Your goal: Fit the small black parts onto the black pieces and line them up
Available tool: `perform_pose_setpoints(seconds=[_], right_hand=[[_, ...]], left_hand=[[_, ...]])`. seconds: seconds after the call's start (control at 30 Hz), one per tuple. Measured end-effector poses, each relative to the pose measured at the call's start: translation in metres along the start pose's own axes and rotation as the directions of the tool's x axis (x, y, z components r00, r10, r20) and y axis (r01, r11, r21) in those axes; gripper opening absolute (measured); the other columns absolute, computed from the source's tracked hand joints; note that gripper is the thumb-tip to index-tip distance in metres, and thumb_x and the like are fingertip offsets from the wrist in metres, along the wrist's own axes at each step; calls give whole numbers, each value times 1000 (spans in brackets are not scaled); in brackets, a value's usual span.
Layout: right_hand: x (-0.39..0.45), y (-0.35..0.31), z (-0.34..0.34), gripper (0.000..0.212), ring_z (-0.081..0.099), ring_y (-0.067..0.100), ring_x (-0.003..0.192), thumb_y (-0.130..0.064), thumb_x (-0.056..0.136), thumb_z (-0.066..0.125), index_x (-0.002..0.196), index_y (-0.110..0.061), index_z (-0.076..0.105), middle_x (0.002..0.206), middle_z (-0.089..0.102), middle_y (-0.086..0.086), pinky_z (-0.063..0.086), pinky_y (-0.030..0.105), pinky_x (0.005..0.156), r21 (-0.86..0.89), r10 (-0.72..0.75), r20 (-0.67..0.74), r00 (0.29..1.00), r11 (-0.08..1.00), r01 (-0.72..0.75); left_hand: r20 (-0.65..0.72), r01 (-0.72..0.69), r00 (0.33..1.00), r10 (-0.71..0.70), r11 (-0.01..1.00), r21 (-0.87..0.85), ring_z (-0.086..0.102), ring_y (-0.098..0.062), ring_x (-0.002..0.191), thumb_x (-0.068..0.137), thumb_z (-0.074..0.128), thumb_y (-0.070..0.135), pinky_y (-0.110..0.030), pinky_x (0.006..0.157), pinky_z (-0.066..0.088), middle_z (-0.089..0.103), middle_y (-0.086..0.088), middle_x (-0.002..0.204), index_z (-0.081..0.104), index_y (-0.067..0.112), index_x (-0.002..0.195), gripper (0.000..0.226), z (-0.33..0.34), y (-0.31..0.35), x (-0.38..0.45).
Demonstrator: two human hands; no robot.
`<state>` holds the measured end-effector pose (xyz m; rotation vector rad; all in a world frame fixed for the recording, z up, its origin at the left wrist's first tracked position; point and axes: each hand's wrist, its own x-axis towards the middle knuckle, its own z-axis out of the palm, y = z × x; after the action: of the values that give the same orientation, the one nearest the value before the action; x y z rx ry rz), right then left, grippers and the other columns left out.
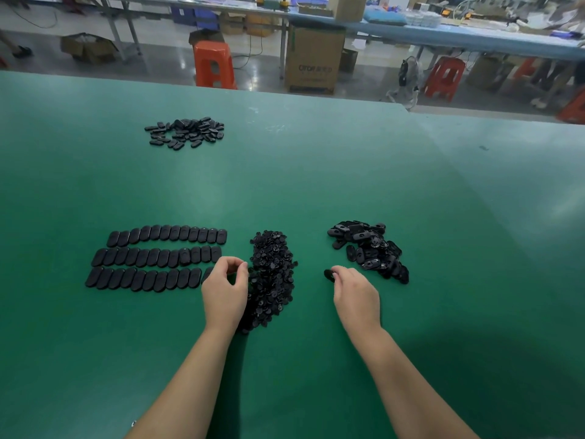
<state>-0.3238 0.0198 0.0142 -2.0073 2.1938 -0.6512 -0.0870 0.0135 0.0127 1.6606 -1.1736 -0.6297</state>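
A worker's two bare hands rest low over a green table on a factory floor. The right hand has its fingers curled around one oval black piece, pinched at the fingertips just beside a loose heap of black pieces on the right. The left hand hovers at the left edge of a pile of small black parts in the middle, thumb and forefinger bent toward each other in a pinch; whether a small part sits between them is too hard to tell from here. To the left, three neat rows of black pieces lie side by side, the nearest row ending just at the left hand. A further scatter of black pieces lies well apart at the table's far side. Beyond the table stand an orange stool, a tall cardboard box and a long blue workbench.
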Motion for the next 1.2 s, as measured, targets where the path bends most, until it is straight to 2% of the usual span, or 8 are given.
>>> perform_pose_setpoints(seconds=[0.2, 0.37, 0.63, 0.77, 0.9, 1.03, 1.13, 1.2], right_hand=[[-2, -6, -1, 34, 64, 20, 107, -9, 104, 51, 136, -9, 61, 118, 67, 3, 50, 30, 92, 307, 134, 22, 991, 942, -134], [-13, -19, 6, 19, 69, 18, 90, -13, 101, 56, 110, -27, 65, 100, 69, -2, 58, 37, 81, 583, 272, 129, 954, 757, -295], [-19, -22, 11, 15, 66, 5, 71, -20, 104, 53, 99, -32, 59, 87, 72, -11, 57, 31, 67, 661, 289, 108, 951, 693, -286], [-19, -21, 11, 13, 55, 0, 59, -23, 102, 57, 102, -34, 65, 81, 68, -13, 44, 20, 52, 659, 247, 105, 963, 708, -253], [-19, -20, 11, 17, 50, -4, 63, -24, 101, 61, 114, -23, 71, 82, 62, -16, 38, 9, 59, 641, 233, 122, 965, 724, -256], [-19, -20, 10, 23, 54, -1, 75, -21, 102, 57, 123, -24, 68, 103, 72, -7, 45, 15, 71, 661, 216, 154, 964, 703, -263], [-20, -19, 11, 27, 53, -1, 60, -16, 102, 55, 119, -36, 63, 99, 72, -10, 43, 13, 57, 703, 220, 155, 963, 660, -264], [-19, -19, 11, 24, 52, 1, 58, -17, 100, 58, 114, -36, 62, 89, 71, -11, 43, 18, 57, 709, 229, 144, 963, 655, -262]], left_hand=[[4, 1, 1000, -1, 1000, -17, 61, -2, 76, 95, 65, 20, -19, 65, 43, 66, 13, 78, 61, 30, 82, 16, 0, -1, 0], [7, 2, 1000, -2, 1000, -17, 63, -5, 80, 94, 66, 19, -22, 68, 46, 67, 12, 80, 63, 27, 84, 14, -1, 0, -1], [8, 2, 1000, -2, 1000, -19, 62, 2, 82, 92, 68, 19, -15, 70, 44, 68, 15, 81, 63, 31, 81, 17, 0, 1, -3], [17, 21, 1000, -21, 999, -23, 63, 2, 83, 91, 68, 17, -14, 70, 44, 69, 14, 82, 64, 32, 83, 18, -1, 3, -1], [39, 53, 998, -51, 997, -51, 64, 2, 85, 91, 69, 14, -16, 72, 47, 70, 14, 85, 66, 32, 85, 19, 3, 9, -1], [69, -7, 998, 12, 997, -79, 63, 9, 87, 89, 70, 9, -1, 75, 42, 71, 17, 90, 72, 26, 98, 20, 11, 27, -3], [124, -31, 991, 44, 994, -101, 65, 9, 82, 88, 72, 11, -1, 72, 42, 73, 20, 84, 75, 32, 92, 22, 18, 47, -4], [223, -35, 973, 59, 993, -108, 66, 7, 77, 87, 74, 13, -3, 69, 44, 73, 23, 78, 76, 35, 84, 23, 25, 58, -7]])
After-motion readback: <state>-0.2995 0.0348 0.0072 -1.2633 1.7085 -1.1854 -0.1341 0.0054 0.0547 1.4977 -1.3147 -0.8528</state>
